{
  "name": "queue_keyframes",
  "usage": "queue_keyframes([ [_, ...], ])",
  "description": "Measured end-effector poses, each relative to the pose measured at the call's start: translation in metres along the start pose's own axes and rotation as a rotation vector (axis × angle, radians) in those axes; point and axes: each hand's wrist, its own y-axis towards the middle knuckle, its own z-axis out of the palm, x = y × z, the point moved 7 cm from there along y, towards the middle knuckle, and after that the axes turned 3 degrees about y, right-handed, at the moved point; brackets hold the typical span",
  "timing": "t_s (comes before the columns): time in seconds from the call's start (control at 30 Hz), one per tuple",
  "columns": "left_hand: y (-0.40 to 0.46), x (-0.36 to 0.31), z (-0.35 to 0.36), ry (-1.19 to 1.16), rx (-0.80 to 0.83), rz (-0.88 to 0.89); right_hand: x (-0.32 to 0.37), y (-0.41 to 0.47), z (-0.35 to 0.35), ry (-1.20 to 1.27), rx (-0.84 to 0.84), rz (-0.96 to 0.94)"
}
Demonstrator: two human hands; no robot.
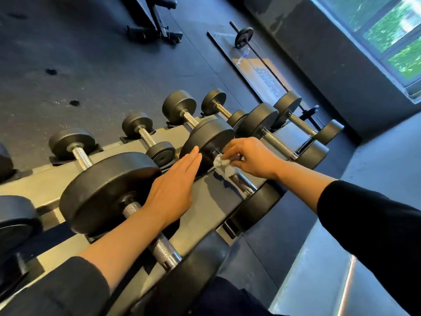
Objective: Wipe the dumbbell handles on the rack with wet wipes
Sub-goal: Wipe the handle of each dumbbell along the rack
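The floor (95, 71) is dark rubber, with a bench (157, 17) at the top and a mat (257, 67) carrying a barbell (243, 37) beside the wall under a window (387, 30). The rack (205, 201) runs diagonally across the view, grey and tiered, loaded with black round-headed dumbbells on two rows. On the near row, the big dumbbell (107, 190) lies under the left forearm, its knurled handle showing on both sides of the arm. Next to it on the right sits the middle dumbbell (209, 142), and further right another dumbbell (284, 142) with a long steel handle. Smaller ones stand on the far row. Both arms wear black sleeves pushed up. The left hand (173, 190) is flat with straight fingers together, reaching over the rack toward the middle dumbbell's head; whether it touches anything I cannot tell. The right hand (250, 158) pinches a crumpled white wipe (222, 164) in its fingertips, pressed onto the middle dumbbell's handle just beside the far head
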Motion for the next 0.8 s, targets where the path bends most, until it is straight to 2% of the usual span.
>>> queue_keyframes([
  [0.1,-0.001,0.001,-0.002,-0.006,-0.052,-0.029,-0.002,0.014,-0.001,-0.081,-0.058,-0.068],
  [0.33,0.016,-0.018,-0.015,0.126,-0.075,0.016,-0.009,0.017,0.01,-0.02,0.085,-0.289],
  [0.63,0.052,-0.026,-0.023,0.253,-0.046,-0.086,-0.046,-0.008,0.017,0.406,0.436,-0.342],
  [0.73,0.056,-0.033,-0.02,0.261,-0.038,-0.123,-0.051,-0.009,0.021,0.511,0.49,-0.368],
  [0.8,0.058,-0.036,-0.018,0.276,-0.043,-0.165,-0.057,-0.003,0.021,0.598,0.43,-0.365],
])
